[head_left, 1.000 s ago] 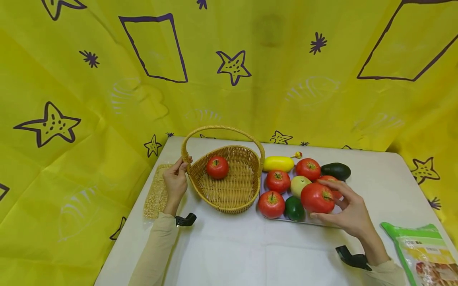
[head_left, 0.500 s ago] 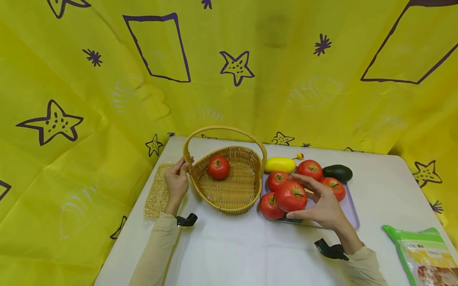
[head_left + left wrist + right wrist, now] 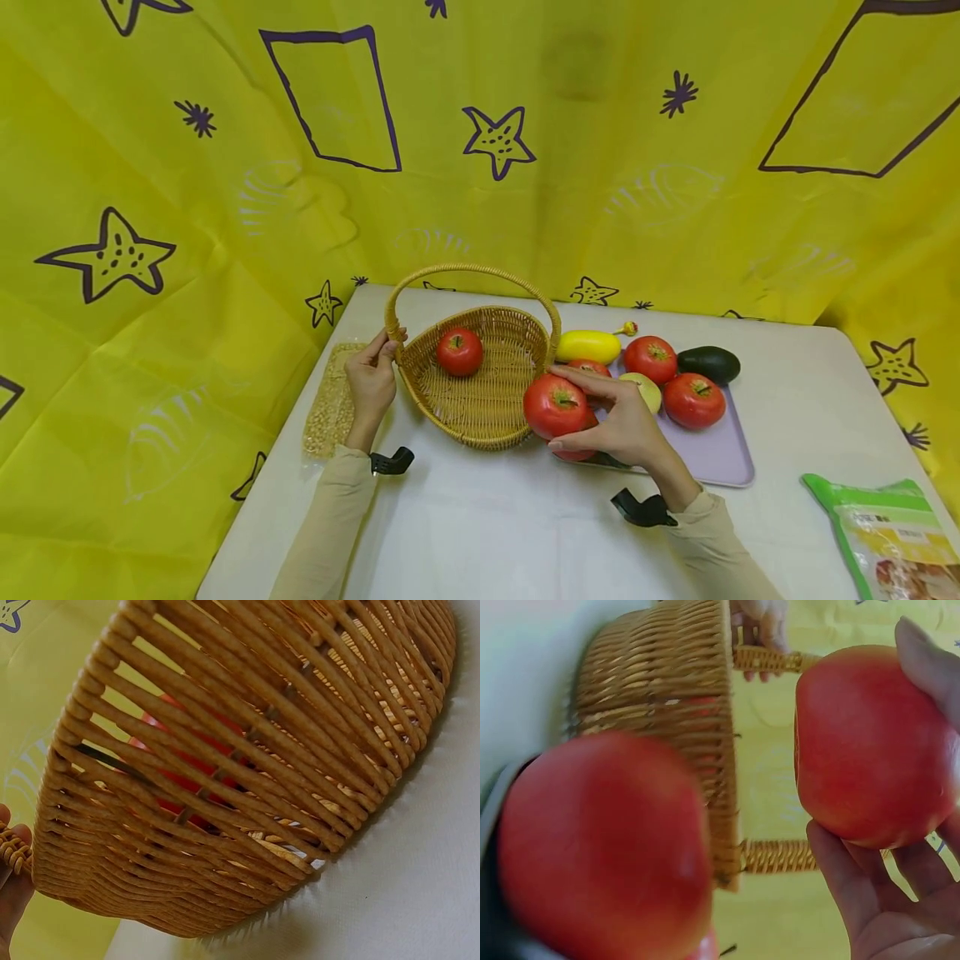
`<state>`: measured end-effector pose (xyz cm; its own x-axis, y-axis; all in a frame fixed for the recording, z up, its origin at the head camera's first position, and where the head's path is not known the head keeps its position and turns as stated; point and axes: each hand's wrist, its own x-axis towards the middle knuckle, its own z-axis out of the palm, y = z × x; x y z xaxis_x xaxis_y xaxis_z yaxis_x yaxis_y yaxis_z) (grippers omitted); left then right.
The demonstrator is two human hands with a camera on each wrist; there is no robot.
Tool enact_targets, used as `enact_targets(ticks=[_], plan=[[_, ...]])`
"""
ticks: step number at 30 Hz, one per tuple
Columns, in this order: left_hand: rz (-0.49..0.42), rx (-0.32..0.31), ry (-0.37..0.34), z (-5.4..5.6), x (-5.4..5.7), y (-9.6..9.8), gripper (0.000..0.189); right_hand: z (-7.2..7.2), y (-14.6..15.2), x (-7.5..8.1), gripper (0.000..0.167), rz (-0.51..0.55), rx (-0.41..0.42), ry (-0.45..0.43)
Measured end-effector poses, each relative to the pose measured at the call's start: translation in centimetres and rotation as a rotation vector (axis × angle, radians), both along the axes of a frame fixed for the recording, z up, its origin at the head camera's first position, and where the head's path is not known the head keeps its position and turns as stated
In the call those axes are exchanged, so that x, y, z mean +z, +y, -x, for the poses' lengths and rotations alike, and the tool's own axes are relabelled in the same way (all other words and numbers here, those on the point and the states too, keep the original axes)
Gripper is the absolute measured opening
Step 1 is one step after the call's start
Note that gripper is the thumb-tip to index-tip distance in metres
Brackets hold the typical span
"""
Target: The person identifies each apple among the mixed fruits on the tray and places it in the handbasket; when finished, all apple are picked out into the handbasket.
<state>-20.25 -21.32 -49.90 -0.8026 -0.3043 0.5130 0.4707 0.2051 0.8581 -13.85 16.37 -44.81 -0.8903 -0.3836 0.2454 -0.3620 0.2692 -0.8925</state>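
My left hand (image 3: 372, 377) pinches the base of the handle on the left side of a wicker basket (image 3: 483, 437). One red apple (image 3: 460, 352) lies inside that basket. My right hand (image 3: 626, 417) holds another red apple (image 3: 556, 406) between thumb and fingers, at the basket's right rim. In the right wrist view the held apple (image 3: 874, 746) appears above the rim, and a second apple (image 3: 604, 847) sits lower on the tray. The left wrist view shows the woven basket side (image 3: 225, 765) close up, with red showing through the gaps.
A lilac tray (image 3: 723, 450) right of the basket bears several apples (image 3: 694, 401) and a pale green round fruit (image 3: 643, 392). Around it are a yellow fruit (image 3: 588, 346), a dark green avocado (image 3: 708, 364) and a lollipop (image 3: 628, 328). Bagged grains (image 3: 327, 408) lie left, a green-edged packet (image 3: 885, 533) right.
My right hand has carried the apple leftward from over the tray's right part to the basket's right rim. My left hand has stayed on the handle.
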Motion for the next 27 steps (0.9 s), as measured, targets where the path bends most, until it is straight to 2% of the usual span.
enact_targets(ticks=[5,12,18,27], plan=[[0.006,0.003,-0.011,-0.2,0.0,0.0,0.032,0.5,-1.5,0.4,0.091,0.056,0.032,-0.001],[0.016,0.010,-0.011,-0.3,0.0,0.0,0.032,1.2,-3.5,0.0,0.091,0.111,0.086,-0.002],[0.021,0.021,0.002,-0.1,-0.2,-0.1,0.030,1.7,-4.9,0.2,0.093,0.164,0.102,-0.077],[0.013,0.019,0.010,0.1,-0.1,0.0,0.030,3.0,-7.2,0.6,0.092,0.149,0.088,-0.154]])
